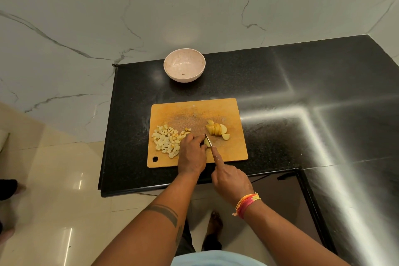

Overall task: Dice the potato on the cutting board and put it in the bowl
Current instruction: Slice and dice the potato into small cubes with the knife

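The cutting board [195, 112] lies under both my hands, with the empty bowl [184, 65] well beyond my fingertips on the black counter [280, 84]. My left hand [192, 153] curls down on a potato piece [207, 142] just ahead of my right hand [228, 181], which holds the knife [208, 139] with its forefinger stretched along the spine, the blade pointing away from me across that piece. Pale diced cubes [167, 140] lie heaped beside my left hand, and yellow-skinned slices [217, 129] wait just past the knife tip, nearer my right.
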